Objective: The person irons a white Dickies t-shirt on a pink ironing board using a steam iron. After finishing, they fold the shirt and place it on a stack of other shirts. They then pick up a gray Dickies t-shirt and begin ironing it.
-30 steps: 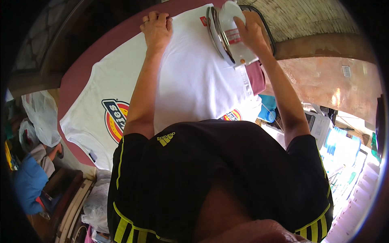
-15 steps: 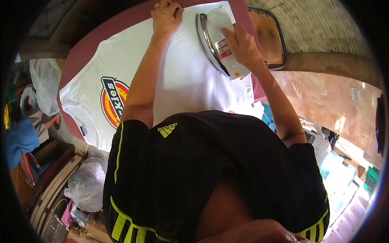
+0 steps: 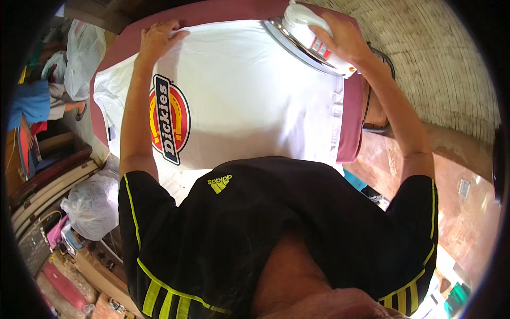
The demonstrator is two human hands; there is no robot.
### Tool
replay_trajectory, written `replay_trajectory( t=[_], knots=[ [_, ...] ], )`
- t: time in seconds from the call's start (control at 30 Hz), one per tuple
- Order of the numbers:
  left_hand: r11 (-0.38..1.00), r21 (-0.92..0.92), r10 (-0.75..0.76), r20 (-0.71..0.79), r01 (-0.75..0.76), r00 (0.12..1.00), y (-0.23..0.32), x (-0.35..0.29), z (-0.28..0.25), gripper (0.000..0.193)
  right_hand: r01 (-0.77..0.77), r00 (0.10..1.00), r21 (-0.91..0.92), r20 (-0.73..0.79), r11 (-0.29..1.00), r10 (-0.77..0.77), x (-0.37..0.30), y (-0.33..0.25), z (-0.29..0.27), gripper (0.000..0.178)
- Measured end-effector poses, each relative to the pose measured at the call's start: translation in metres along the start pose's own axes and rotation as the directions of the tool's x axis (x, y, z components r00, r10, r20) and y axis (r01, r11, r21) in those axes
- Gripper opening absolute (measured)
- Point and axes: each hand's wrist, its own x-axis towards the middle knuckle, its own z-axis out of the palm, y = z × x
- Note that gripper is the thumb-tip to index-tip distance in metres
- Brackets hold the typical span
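Your right hand [image 3: 345, 40] grips the heavy white metal-soled iron [image 3: 308, 37] by its handle while your flat, open left hand [image 3: 159, 37] pins the soft, limp white cotton T-shirt [image 3: 249, 101].

Bright daylight, heavy fisheye edge warp

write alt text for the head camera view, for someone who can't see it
Seen from above, a person presses a white clothes iron with the right hand onto a white t-shirt spread over a maroon ironing surface. The left hand holds the shirt's far edge flat. The shirt bears a round red, yellow and blue emblem.
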Motion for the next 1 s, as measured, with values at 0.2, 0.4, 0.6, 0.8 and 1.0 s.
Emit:
replay_trajectory(
  t=[0.2, 0.4, 0.6, 0.8, 1.0],
  knots=[
    [0.78, -0.594, -0.257, -0.014, 0.199, 0.966, -0.009, -0.002, 0.012, 0.034, 0.329, 0.943, -0.077, 0.091, 0.941, -0.322, 0.038, 0.015, -0.013, 0.037],
    [0.82, -0.555, -0.292, -0.191, 0.143, 0.937, -0.001, -0.016, 0.014, 0.029, 0.255, 0.934, 0.203, 0.199, 0.945, -0.295, 0.052, 0.033, -0.042, 0.022],
    [0.826, -0.543, -0.32, -0.225, 0.154, 0.92, -0.002, -0.019, 0.017, 0.032, 0.48, 0.854, 0.039, 0.208, 0.877, -0.477, 0.06, 0.042, -0.04, 0.024],
    [0.799, -0.57, -0.35, -0.18, 0.193, 0.919, 0.019, -0.015, -0.001, 0.014, 0.242, 0.934, -0.01, 0.274, 0.97, -0.23, 0.089, -0.062, -0.008, 0.032],
    [0.783, -0.594, -0.287, -0.079, 0.186, 0.955, 0.008, -0.014, -0.017, 0.014, 0.242, 0.95, 0.079, 0.184, 0.967, -0.253, 0.124, -0.141, 0.022, 0.043]
  ],
)
